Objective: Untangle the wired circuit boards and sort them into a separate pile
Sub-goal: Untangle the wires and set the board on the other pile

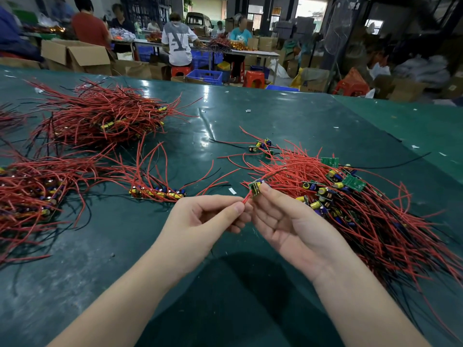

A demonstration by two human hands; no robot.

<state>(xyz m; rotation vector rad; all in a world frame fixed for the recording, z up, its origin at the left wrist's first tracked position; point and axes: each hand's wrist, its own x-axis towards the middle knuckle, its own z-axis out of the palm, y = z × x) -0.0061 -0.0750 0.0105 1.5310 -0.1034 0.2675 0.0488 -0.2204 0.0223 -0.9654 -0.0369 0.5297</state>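
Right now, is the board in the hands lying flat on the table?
No. The right hand holds the board up off the table, while the left hand pinches its red wire.

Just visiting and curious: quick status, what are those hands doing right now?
Right hand holds small circuit board. Left hand pinches its red wire. Board lifted, wires trailing into tangled pile at right.

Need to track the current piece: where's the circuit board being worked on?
Head view, centre: the circuit board is pinched by the right hand, beside the left hand.
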